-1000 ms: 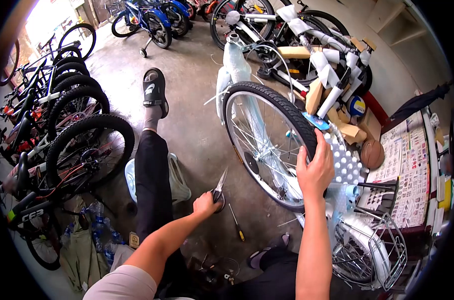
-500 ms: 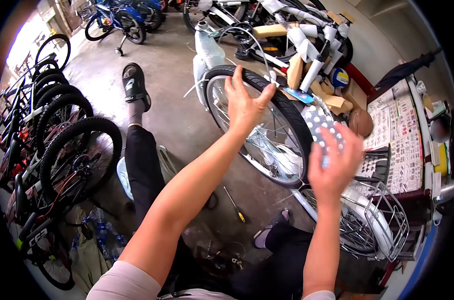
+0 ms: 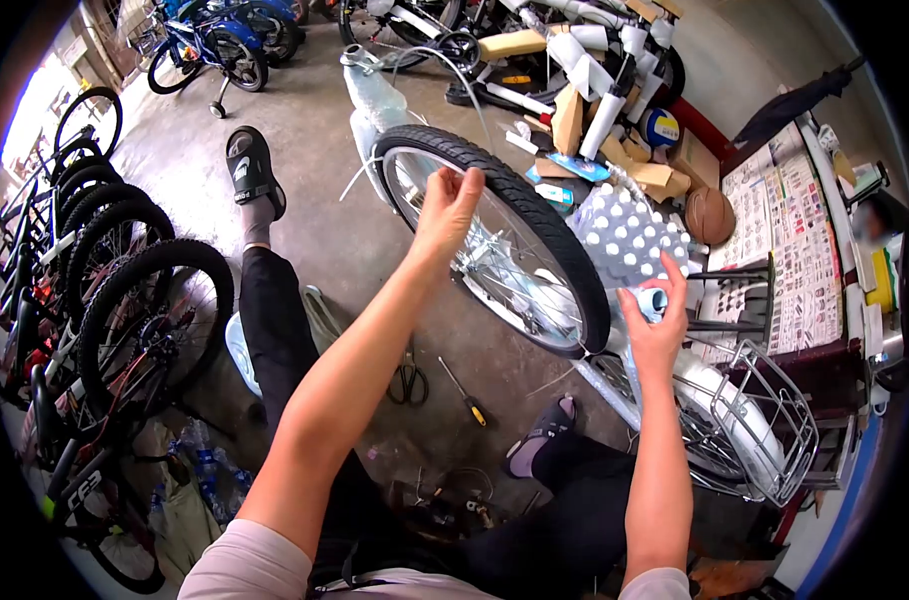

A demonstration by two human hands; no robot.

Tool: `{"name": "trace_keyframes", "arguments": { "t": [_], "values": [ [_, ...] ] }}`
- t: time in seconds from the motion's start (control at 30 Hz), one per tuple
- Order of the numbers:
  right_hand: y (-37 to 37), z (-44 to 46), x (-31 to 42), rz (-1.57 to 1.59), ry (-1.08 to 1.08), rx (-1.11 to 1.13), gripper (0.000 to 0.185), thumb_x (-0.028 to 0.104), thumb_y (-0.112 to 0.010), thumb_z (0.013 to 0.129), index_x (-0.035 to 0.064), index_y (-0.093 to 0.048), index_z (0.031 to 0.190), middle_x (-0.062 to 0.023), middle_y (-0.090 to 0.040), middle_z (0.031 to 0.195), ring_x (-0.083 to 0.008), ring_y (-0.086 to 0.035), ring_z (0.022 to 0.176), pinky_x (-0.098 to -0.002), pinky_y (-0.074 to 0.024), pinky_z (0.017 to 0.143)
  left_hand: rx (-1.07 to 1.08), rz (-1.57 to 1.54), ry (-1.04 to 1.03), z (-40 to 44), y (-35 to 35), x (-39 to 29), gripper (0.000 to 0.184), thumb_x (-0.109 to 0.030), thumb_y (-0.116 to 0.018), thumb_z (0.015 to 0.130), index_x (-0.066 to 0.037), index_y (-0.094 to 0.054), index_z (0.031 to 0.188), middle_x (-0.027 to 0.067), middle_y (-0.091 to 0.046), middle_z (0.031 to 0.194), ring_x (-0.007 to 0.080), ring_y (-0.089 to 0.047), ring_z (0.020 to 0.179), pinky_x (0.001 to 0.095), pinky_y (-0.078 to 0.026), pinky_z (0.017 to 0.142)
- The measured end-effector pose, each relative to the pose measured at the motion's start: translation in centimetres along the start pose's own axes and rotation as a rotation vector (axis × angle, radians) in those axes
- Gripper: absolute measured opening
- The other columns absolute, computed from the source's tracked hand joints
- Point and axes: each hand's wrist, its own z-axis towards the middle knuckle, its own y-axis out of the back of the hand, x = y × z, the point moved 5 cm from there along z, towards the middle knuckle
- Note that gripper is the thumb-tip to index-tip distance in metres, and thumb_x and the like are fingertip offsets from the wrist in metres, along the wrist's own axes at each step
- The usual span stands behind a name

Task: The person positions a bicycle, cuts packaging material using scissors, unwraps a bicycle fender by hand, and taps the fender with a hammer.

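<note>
A bicycle wheel with a black tyre (image 3: 519,200) leans against a pale blue bicycle frame (image 3: 376,105) covered in clear wrap. My left hand (image 3: 446,220) is at the wheel's upper inner edge, by the rim and spokes. Its fingers are curled together, and what lies between them is hidden. Light-blue and open at its end, a frame tube (image 3: 653,302) stands between the thumb and fingers of my right hand (image 3: 658,338), which is closed round it with the index finger raised. Grey polka-dot wrapping (image 3: 624,235) lies behind that tube.
Parked bicycles (image 3: 124,300) line the left. A yellow-handled screwdriver (image 3: 474,408) and black scissors (image 3: 408,380) lie on the floor between my legs. Wrapped bicycle parts (image 3: 574,60), a basketball (image 3: 710,216) and a volleyball (image 3: 660,127) are at the back right. A metal rear rack (image 3: 774,430) is at the right.
My left hand's fingers have gone from spread over the tyre to curled near the rim. My right hand, blurred and open earlier, is now at the tube. The camera view has shifted slightly.
</note>
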Motion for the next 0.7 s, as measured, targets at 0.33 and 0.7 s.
{"name": "trace_keyframes", "arguments": {
  "t": [0.33,0.7],
  "values": [
    [-1.7,-2.4,-0.9,0.336,-0.221,-0.188,0.068,0.016,-0.082,0.085,0.0052,-0.045,0.141,-0.0090,-0.065,0.102,-0.0147,-0.061,0.091,-0.0302,-0.0504,0.083,-0.140,0.357,-0.143,-13.9,-0.7,8.5,0.033,-0.023,-0.062,0.101,-0.002,-0.053,0.125,0.0121,-0.066,0.106,0.0202,-0.064,0.097,0.0351,-0.052,0.087],
    [-2.0,-3.0,-0.5,-0.022,-0.302,0.224,0.039,0.039,-0.075,0.087,0.0024,-0.067,0.098,-0.0152,-0.071,0.087,-0.0283,-0.068,0.080,-0.0394,-0.0518,0.072,-0.010,0.736,0.070,-14.6,-9.3,18.0,0.030,-0.034,-0.052,0.103,-0.006,-0.056,0.115,0.0211,-0.067,0.108,0.0429,-0.067,0.089,0.0522,-0.052,0.077]
  ]
}}
